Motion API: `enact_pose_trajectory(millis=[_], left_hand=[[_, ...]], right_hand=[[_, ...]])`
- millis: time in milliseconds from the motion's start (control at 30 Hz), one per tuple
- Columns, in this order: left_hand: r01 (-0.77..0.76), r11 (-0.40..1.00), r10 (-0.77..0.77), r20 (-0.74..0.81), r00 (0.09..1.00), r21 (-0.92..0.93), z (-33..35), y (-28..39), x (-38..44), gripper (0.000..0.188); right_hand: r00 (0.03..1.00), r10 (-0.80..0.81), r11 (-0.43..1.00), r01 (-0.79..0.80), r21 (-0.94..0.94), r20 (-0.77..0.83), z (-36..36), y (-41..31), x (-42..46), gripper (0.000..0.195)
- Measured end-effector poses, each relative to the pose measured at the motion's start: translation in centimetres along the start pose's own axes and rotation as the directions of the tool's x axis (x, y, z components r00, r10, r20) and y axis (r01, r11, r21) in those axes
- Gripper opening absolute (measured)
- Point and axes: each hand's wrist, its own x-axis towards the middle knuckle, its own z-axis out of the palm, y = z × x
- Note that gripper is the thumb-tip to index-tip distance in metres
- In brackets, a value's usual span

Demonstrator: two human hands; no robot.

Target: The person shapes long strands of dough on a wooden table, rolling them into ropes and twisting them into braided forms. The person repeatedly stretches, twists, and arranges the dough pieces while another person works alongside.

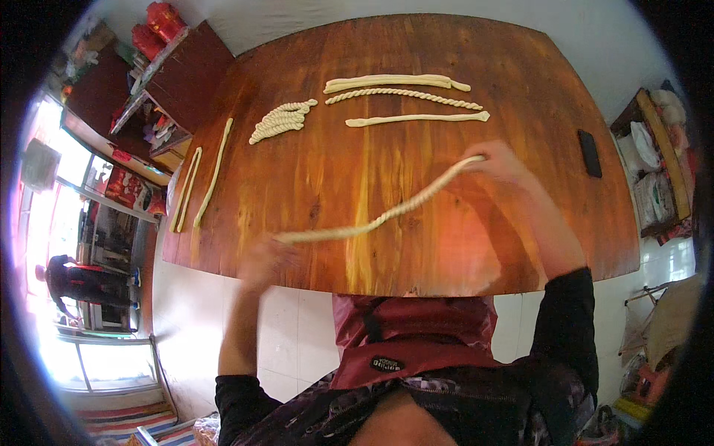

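A long twisted strand of dough (410,205) stretches between my hands over the wooden table (312,184). My left hand (266,259), blurred, grips its left end by the table's front edge. Farther back and to the right, my right hand (493,159) pinches the other end. Beyond the strand lie a bundle of plain dough ropes (390,83), one twisted dough rope (404,96) and a plain dough rope (415,119). A pile of twisted dough pieces (281,121) rests to their left. At the table's left are a straight dough rope (214,173) and a folded one (188,189).
A black phone (589,153) lies near the table's right edge. A shelf with bags (658,167) stands beyond that edge. Dark red cabinets (184,78) adjoin the back left corner. At the far left, another person (89,284) stands by a bright glazed opening.
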Motion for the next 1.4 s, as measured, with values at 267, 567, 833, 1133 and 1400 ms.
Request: enact_pose_trajectory(millis=[267,567,833,1133,1400], left_hand=[[0.126,0.962,0.126,-0.803,0.583,0.242,-4.9,-5.1,8.5,0.009],[-0.018,0.991,0.112,-0.749,0.652,0.133,1.2,-2.1,8.4,0.013],[-0.303,0.808,0.551,-0.464,0.693,0.505,4.8,-0.1,4.1,0.045],[-0.566,0.824,0.375,-0.738,0.561,-0.011,9.7,20.6,4.0,0.021],[-0.546,0.711,0.702,-0.493,0.514,0.443,1.0,14.6,13.1,0.015]], right_hand=[[0.932,0.309,0.667,-0.355,-0.654,-0.191,2.5,8.5,-10.7,0.04],[0.999,-0.044,0.594,0.03,-0.804,0.004,7.6,6.3,-10.6,0.054],[0.917,0.025,0.828,-0.243,-0.506,-0.399,6.9,7.0,-2.5,0.042],[0.904,0.027,0.67,-0.334,-0.663,-0.427,17.8,-1.5,-10.4,0.055],[0.885,0.106,0.58,-0.425,-0.695,-0.453,15.7,2.6,3.2,0.054]])
